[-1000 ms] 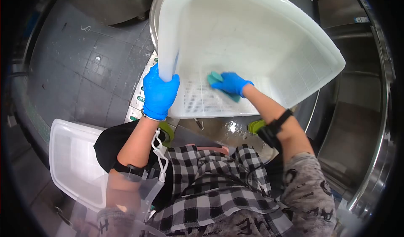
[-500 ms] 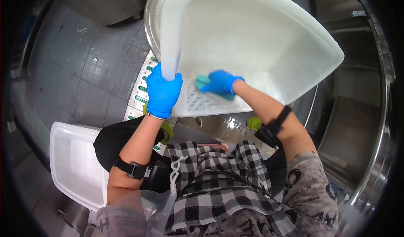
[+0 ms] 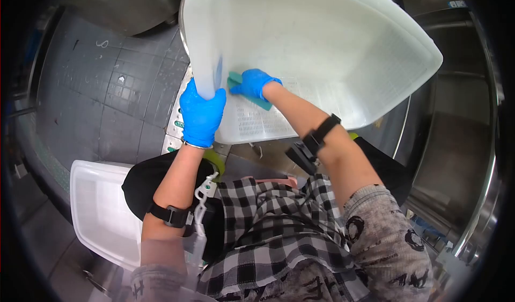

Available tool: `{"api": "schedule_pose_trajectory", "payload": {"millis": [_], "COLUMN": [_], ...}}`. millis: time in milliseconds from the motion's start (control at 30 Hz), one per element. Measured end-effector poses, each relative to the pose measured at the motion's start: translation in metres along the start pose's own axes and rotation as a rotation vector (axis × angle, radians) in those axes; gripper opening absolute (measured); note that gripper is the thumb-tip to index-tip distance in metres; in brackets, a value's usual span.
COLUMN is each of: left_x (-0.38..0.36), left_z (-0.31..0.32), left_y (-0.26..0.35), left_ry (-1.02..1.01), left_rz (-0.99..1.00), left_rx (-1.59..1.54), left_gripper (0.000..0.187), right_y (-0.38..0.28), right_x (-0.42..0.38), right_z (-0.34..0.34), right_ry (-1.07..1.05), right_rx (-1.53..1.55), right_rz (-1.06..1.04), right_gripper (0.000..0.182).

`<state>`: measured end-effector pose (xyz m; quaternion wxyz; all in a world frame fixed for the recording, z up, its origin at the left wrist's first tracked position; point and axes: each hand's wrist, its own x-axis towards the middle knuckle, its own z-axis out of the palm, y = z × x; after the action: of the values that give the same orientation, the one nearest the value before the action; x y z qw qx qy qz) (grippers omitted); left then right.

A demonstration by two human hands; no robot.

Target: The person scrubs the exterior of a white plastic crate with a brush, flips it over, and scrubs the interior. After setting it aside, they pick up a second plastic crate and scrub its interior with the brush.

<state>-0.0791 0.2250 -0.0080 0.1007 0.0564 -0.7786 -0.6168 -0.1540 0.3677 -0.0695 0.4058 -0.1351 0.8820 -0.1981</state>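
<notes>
A large white basket (image 3: 300, 28) with a slotted bottom is tilted in front of me, its opening toward me. My left hand (image 3: 202, 111), in a blue glove, is closed round the basket's left rim. Inside, my right hand (image 3: 256, 84), also gloved in blue, presses a green cloth or pad (image 3: 260, 103) on the slotted surface near the left wall. The fingers of my right hand are wrapped on the pad and partly hidden.
A smaller white tub (image 3: 104, 210) stands on the grey tiled floor (image 3: 120, 87) at the lower left. A large metal vessel (image 3: 123, 4) is at the upper left. Metal equipment (image 3: 450, 141) lines the right side. A perforated metal strip (image 3: 176, 125) lies beside the basket.
My right hand and the green pad have moved left and slightly up, closer to the basket's left wall. The basket's left rim and my left hand have shifted slightly left.
</notes>
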Motion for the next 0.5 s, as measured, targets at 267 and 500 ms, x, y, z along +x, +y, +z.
{"api": "schedule_pose_trajectory", "payload": {"millis": [267, 500], "left_x": [-0.002, 0.000], "left_z": [0.004, 0.004], "left_y": [-0.005, 0.000], "left_ry": [-0.023, -0.021], "left_rz": [-0.036, -0.083], "left_rx": [0.024, -0.079], "left_gripper": [0.025, 0.031], "right_y": [0.027, 0.044], "right_x": [0.007, -0.076], "right_z": [0.004, 0.039], "right_ry": [0.193, 0.015], "right_rx": [-0.024, -0.097], "right_rz": [-0.063, -0.222], "right_gripper": [0.046, 0.057]}}
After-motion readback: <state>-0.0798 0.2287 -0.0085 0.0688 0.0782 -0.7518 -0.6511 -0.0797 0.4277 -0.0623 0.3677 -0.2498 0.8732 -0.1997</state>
